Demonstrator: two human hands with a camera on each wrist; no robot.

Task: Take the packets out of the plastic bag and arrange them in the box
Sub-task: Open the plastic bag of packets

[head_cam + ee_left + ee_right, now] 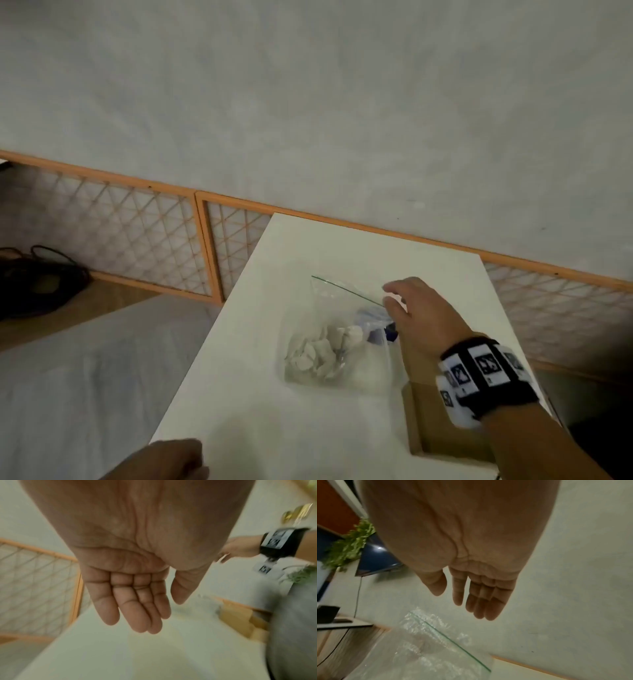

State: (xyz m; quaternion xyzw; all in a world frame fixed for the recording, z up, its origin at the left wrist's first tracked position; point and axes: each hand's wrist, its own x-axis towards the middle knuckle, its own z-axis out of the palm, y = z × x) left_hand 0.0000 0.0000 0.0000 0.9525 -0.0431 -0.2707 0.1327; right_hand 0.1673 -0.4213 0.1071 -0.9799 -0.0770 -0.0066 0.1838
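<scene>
Here both our hands, right hand [419, 317] and left hand [171, 459], are open and empty, the plastic bag [329, 342] of packets [322, 349] lies mid-tabletop [246, 394], its zip edge at 12 o'clock, the box [442, 428] at its 4 o'clock; a one-handed tug may drag it shut.

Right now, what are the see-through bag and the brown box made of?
The bag looks like thin clear plastic: glossy, crinkled, with a green zip strip along its mouth. The box seems plain brown cardboard, matte and flat-sided.
</scene>
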